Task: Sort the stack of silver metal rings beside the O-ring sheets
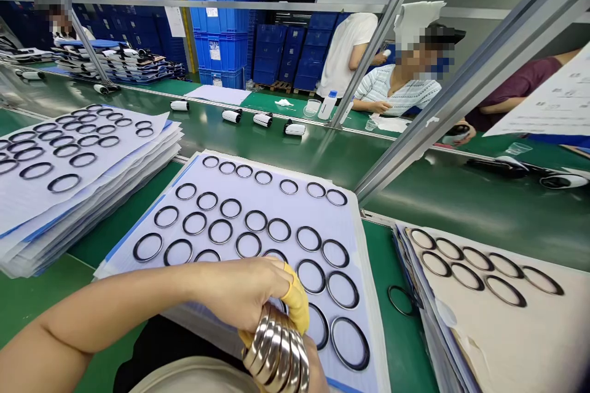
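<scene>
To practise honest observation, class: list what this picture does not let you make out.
Head view:
Right hand: mostly hidden by the metal rings and cut by the bottom edge.
Black rings on the middle sheet: some covered by the left hand.
White parts on the belt: too small to identify.

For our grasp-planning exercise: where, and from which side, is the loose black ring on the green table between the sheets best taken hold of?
Probably its left rim, coming from above and the left. The loose black ring lies flat on the green table, its right edge against the right-hand sheet stack, so only the left arc is free to pinch.
</scene>
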Motion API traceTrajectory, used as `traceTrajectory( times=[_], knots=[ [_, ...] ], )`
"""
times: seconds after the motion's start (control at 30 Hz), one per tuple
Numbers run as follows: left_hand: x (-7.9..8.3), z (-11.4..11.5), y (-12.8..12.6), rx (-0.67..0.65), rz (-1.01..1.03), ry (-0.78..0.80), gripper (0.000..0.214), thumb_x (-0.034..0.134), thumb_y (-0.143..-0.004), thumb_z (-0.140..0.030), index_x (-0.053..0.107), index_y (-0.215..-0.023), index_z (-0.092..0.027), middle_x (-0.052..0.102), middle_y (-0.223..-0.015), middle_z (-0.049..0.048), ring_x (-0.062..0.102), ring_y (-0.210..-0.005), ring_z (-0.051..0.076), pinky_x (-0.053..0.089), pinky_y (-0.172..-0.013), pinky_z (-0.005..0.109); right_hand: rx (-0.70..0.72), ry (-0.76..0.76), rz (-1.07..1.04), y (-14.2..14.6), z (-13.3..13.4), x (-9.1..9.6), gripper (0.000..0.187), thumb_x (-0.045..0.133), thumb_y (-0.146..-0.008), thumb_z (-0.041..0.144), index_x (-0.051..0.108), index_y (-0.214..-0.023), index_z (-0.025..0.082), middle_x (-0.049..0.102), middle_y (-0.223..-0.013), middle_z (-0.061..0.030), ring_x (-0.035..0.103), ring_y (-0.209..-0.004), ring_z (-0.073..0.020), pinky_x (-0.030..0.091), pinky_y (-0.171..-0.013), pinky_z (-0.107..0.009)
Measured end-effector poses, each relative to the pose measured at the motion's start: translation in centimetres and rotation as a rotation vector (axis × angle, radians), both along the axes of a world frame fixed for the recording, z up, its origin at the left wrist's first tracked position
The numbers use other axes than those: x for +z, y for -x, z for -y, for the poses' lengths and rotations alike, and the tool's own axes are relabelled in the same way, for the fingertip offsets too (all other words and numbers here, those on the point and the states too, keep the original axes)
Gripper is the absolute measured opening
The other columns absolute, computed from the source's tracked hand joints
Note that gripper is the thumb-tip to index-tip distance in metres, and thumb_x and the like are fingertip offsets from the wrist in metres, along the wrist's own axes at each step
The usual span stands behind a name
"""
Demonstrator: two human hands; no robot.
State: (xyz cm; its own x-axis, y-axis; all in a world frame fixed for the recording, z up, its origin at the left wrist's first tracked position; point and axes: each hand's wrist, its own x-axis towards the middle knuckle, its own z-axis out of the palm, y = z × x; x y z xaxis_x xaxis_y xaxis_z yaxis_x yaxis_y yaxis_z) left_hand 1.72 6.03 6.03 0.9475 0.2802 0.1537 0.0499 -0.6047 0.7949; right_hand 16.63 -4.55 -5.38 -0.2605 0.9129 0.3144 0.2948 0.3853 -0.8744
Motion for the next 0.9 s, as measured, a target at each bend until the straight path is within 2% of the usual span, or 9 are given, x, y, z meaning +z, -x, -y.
traceTrajectory(
  times=[0.17, 0.33, 0.43, 0.5, 0.57, 0.63, 0.7, 0.77, 0.9],
  knots=[
    [0.6, 0.1, 0.3, 0.011, -0.09, -0.065, 0.017, 0.066, -0.073, -0.002, 0.06, -0.08, -0.016, 0.072, -0.089, 0.0035, 0.063, -0.095, 0.019, 0.04, -0.095, 0.03, 0.015, 0.0, 0.015, -0.2, 0.2, -0.4, 0.032, 0.052, -0.088, 0.041, 0.068, -0.068, 0.022, 0.069, -0.059, -0.0062, 0.063, -0.052, -0.0198, 0.057, -0.051, -0.029],
    [1.5, -0.1, 2.5, 0.134, -0.278, -0.124, 0.034, 0.065, -0.078, -0.015, 0.059, -0.111, -0.021, 0.064, -0.114, 0.0056, 0.055, -0.107, 0.023, 0.038, -0.095, 0.034, -0.006, -0.103, 0.041, -0.2, 0.3, -0.5, 0.027, 0.052, -0.088, 0.04, 0.07, -0.075, 0.024, 0.072, -0.063, -0.0066, 0.067, -0.057, -0.0228, 0.059, -0.057, -0.033],
    [1.7, -0.1, 4.2, 0.358, -0.345, -0.014, 0.031, 0.062, -0.083, -0.025, 0.058, -0.113, -0.022, 0.064, -0.111, 0.0049, 0.056, -0.101, 0.022, 0.043, -0.087, 0.031, 0.012, -0.192, 0.113, -0.1, 0.0, -0.1, 0.019, 0.052, -0.086, 0.028, 0.069, -0.076, 0.027, 0.071, -0.061, -0.0035, 0.067, -0.053, -0.0214, 0.058, -0.054, -0.032],
    [1.6, 0.1, 4.9, 0.429, -0.356, 0.181, 0.019, 0.054, -0.088, -0.028, 0.061, -0.103, -0.019, 0.066, -0.095, 0.0038, 0.06, -0.084, 0.018, 0.046, -0.074, 0.027, 0.023, -0.213, 0.14, 0.1, -0.3, 0.3, 0.018, 0.053, -0.081, 0.02, 0.068, -0.075, 0.026, 0.069, -0.057, -0.0023, 0.064, -0.049, -0.0204, 0.056, -0.05, -0.031],
    [1.1, 0.5, 5.2, 0.333, -0.327, 0.461, 0.021, 0.049, -0.092, -0.033, 0.061, -0.096, -0.016, 0.065, -0.076, 0.0024, 0.06, -0.064, 0.014, 0.046, -0.059, 0.022, -0.009, -0.274, 0.155, 0.4, -0.5, 0.8, 0.018, 0.053, -0.075, 0.012, 0.066, -0.073, 0.024, 0.068, -0.056, -0.0028, 0.064, -0.05, -0.02, 0.056, -0.05, -0.031],
    [0.3, 0.9, 5.0, 0.112, -0.29, 0.726, 0.032, 0.046, -0.093, -0.043, 0.06, -0.098, -0.014, 0.063, -0.063, 0.001, 0.054, -0.047, 0.011, 0.043, -0.047, 0.019, -0.078, -0.386, 0.162, 0.6, -0.7, 1.2, 0.02, 0.052, -0.071, 0.005, 0.062, -0.07, 0.022, 0.066, -0.055, -0.0025, 0.064, -0.05, -0.0185, 0.055, -0.049, -0.029],
    [-0.8, 1.2, 4.6, -0.092, -0.261, 0.886, 0.045, 0.045, -0.09, -0.055, 0.058, -0.1, -0.013, 0.059, -0.054, -0.0008, 0.047, -0.037, 0.009, 0.038, -0.04, 0.018, -0.159, -0.479, 0.161, 0.8, -0.8, 1.5, 0.021, 0.052, -0.071, 0.002, 0.06, -0.07, 0.021, 0.064, -0.054, -0.0019, 0.062, -0.047, -0.0174, 0.054, -0.046, -0.028],
    [-2.0, 1.4, 4.1, -0.154, -0.237, 0.916, 0.052, 0.047, -0.085, -0.065, 0.057, -0.094, -0.014, 0.056, -0.052, -0.0018, 0.043, -0.036, 0.008, 0.037, -0.038, 0.017, -0.2, -0.468, 0.163, 0.7, -0.8, 1.7, 0.02, 0.054, -0.074, 0.003, 0.062, -0.08, 0.019, 0.067, -0.062, -0.0038, 0.064, -0.053, -0.0196, 0.056, -0.049, -0.031],
    [-3.3, 1.7, 3.5, -0.113, -0.237, 0.864, 0.059, 0.048, -0.077, -0.075, 0.052, -0.08, -0.016, 0.053, -0.053, -0.0028, 0.039, -0.037, 0.006, 0.037, -0.037, 0.015, -0.074, -0.135, 0.151, 0.2, -0.7, 1.5, 0.041, 0.063, -0.078, 0.015, 0.059, -0.117, 0.026, 0.07, -0.1, -0.0079, 0.068, -0.093, -0.0267, 0.059, -0.077, -0.039]
  ],
)
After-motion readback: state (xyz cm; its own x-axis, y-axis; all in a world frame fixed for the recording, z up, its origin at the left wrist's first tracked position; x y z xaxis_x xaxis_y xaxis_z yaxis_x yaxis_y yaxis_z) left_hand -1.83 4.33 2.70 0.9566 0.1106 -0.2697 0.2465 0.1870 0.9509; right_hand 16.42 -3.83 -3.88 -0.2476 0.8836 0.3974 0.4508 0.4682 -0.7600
